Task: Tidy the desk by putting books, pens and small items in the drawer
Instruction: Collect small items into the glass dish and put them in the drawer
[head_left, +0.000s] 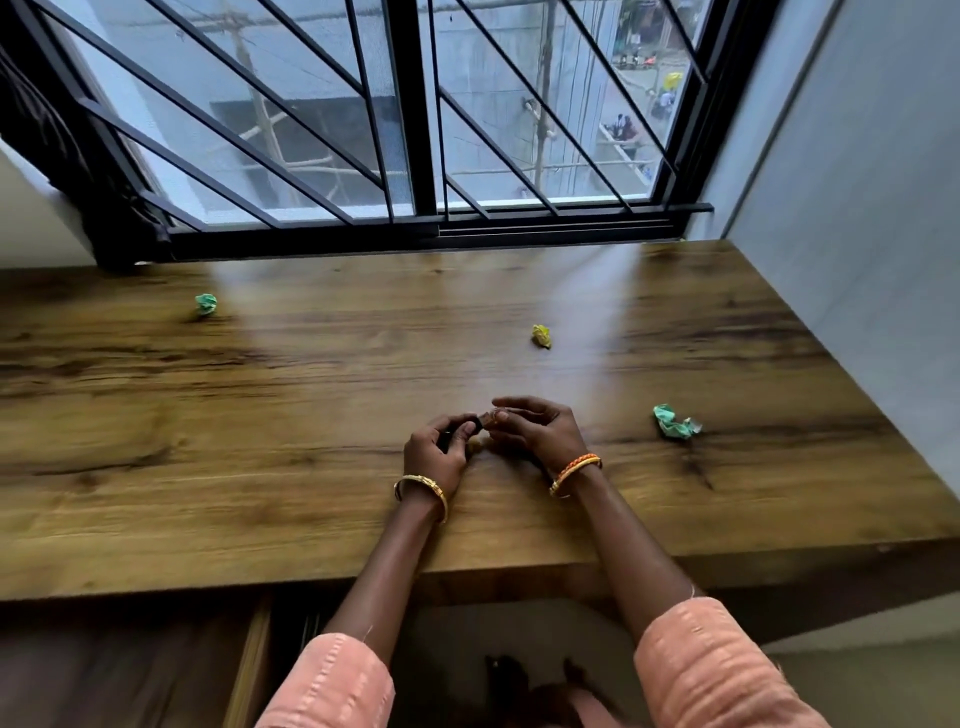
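A: What is the biggest thing here?

B: The wooden table (311, 415), running under the barred window (415, 130). Below the table's near edge, on its left, part of a drawer (254, 670) shows; I cannot tell how far out it stands.

A: And the hands?

B: Both are over the table's near middle, close together. The left hand (436, 452) and the right hand (540, 428) have their fingers curled, and their fingertips meet on one small dark item (482, 420). It is too blurred to name. Each wrist carries a bangle, and peach sleeves cover the upper forearms.

A: What else lies on the table?

B: Three crumpled paper scraps, all apart from the hands. A green scrap (675, 422) lies on the table's right side, level with the hands. A yellow scrap (542, 335) lies farther back, toward the window. Another green scrap (206, 303) lies at the table's far left, near the window.
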